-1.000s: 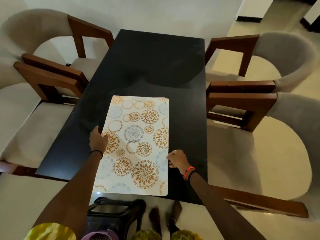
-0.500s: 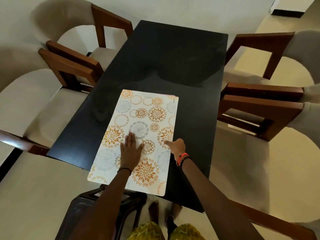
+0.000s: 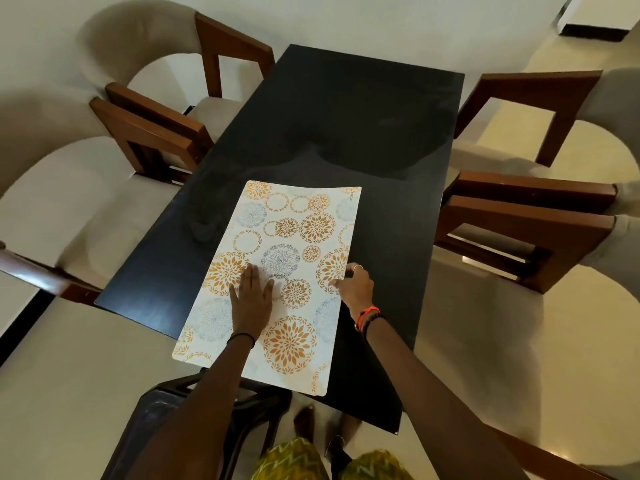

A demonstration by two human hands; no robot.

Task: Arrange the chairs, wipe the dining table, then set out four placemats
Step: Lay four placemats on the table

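A white placemat (image 3: 298,233) with orange and blue flower circles lies on the near half of the black dining table (image 3: 346,116), its near end hanging over the table's edge. It may be a stack; I cannot tell. My left hand (image 3: 251,299) rests flat on the mat's middle, fingers together. My right hand (image 3: 355,289) pinches the mat's right edge between thumb and fingers. Two cushioned wooden chairs (image 3: 156,133) stand along the table's left side and two chairs (image 3: 526,220) along its right.
A dark plastic stool (image 3: 194,410) stands under the table's near end, beside my bare feet (image 3: 304,420). Pale floor tiles surround the table, and a wall runs behind the far end.
My left hand moved from the mat's left edge onto its middle and lies flat. My right hand shifted up along the right edge and now pinches it. The view swung right.
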